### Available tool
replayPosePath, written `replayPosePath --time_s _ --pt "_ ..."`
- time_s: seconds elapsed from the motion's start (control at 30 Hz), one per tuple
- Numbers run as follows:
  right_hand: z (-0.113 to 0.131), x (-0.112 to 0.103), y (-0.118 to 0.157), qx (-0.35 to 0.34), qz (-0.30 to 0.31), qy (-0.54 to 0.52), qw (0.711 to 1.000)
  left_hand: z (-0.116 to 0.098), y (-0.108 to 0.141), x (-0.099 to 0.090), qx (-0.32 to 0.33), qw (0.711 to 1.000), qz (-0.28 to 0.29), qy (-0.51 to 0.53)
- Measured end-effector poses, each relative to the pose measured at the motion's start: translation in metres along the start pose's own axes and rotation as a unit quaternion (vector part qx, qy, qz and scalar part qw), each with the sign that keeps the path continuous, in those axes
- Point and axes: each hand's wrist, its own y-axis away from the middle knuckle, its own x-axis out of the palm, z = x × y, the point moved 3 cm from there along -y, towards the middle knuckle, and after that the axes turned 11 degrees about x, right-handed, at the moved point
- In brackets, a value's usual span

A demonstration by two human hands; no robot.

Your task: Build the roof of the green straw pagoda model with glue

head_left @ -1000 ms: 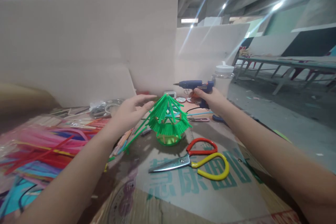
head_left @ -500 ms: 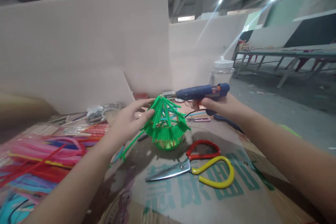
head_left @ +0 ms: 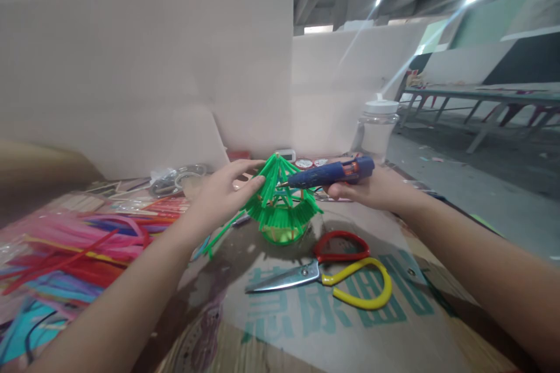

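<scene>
A green cone-roofed craft model [head_left: 284, 218] made of fuzzy stems stands upright on the work surface. My left hand [head_left: 230, 189] grips the left side of its roof between thumb and fingers. Closed around a blue glue gun [head_left: 330, 173], my right hand [head_left: 363, 189] is just right of the model. The gun's nozzle points left and lies at the roof's front, where an opening shows between the stems. Scissors with one red and one yellow handle [head_left: 387, 285] lie in front of the model, their blades pointing left.
Colourful fuzzy stems [head_left: 91, 245] are heaped at the left. Behind them lies a coiled clear roll [head_left: 179, 180]. A clear bottle with a white lid [head_left: 380, 128] stands at the back right. Pale boards [head_left: 175, 70] rise behind the surface. Another table [head_left: 481, 93] stands farther right.
My right hand has brought the glue gun left and down, so its nozzle has gone from beside the roof to its front. My left hand still holds the model. The view has shifted slightly.
</scene>
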Motion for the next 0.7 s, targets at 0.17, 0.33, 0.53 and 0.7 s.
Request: replayPosePath --time_s 0.17,0.33,0.53,0.7 --pt "-0.0033 0.0013 -0.0013 0.006 -0.009 0.015 1.000 -0.0007 -0.0005 -0.0001 0.002 1.000 0.001 -0.003" --pt "-0.0058 0.0027 -0.0023 0.012 -0.001 -0.006 1.000 -0.0016 0.0000 -0.0001 0.000 1.000 0.002 0.005" --pt "-0.0042 0.0034 -0.0028 0.004 -0.001 0.012 1.000 0.0001 0.0004 -0.0004 0.001 1.000 -0.003 -0.003" --pt "-0.0034 0.0040 -0.0032 0.004 -0.012 0.011 1.000 -0.0007 0.0002 -0.0003 0.000 1.000 0.003 -0.006"
